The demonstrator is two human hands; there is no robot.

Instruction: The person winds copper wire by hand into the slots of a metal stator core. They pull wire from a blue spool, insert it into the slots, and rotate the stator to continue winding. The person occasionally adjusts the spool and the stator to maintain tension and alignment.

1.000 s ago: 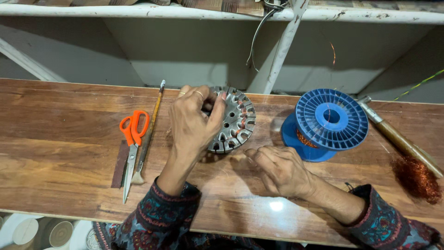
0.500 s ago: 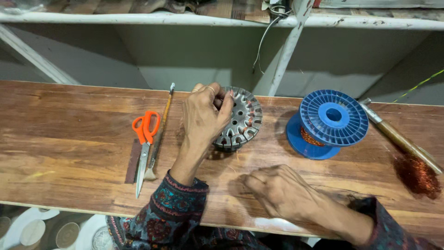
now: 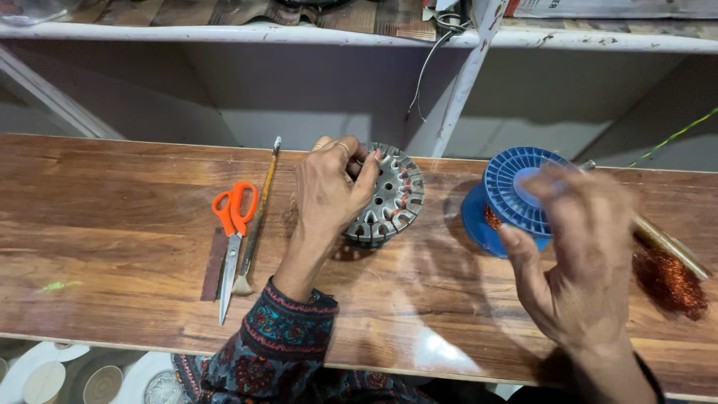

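While left hand (image 3: 329, 191) grips stator (image 3: 389, 196) | right hand (image 3: 580, 247) open, blurred, over blue spool (image 3: 508, 198)

I count one round grey metal motor stator with slotted teeth (image 3: 385, 196), one blue ribbed plastic wire spool (image 3: 508, 196) and one tangled clump of copper-coloured wire (image 3: 669, 280) on the long brown wooden bench (image 3: 112, 224). I also see one pair of orange-handled scissors (image 3: 230, 239), one thin wooden-handled brush (image 3: 256, 224) and one flat dark strip (image 3: 213, 263) lying beside them. Two hands are in my view, the left hand (image 3: 329, 191) and the right hand (image 3: 580, 251).
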